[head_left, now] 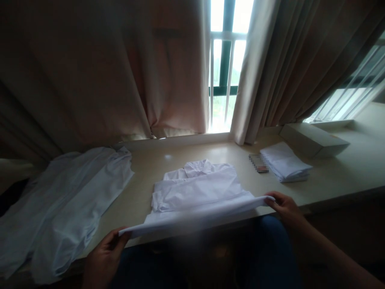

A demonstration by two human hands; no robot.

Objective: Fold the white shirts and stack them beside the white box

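Note:
A white shirt [201, 184] lies partly folded on the pale ledge in front of me, its collar toward the window. Its near edge is stretched taut between my two hands, just over the ledge's front edge. My left hand [104, 253] pinches the left corner of that edge between thumb and fingers. At the right corner, my right hand [284, 206] grips the cloth the same way. The middle of the near edge is blurred.
More white garments [75, 196] lie spread at the left, hanging over the front edge. A folded white stack [285, 160] sits at the right, beside a small pixelated item [258, 163]. Behind it is a pale box [315, 138]. Curtains [180, 80] hang along the window [224, 72].

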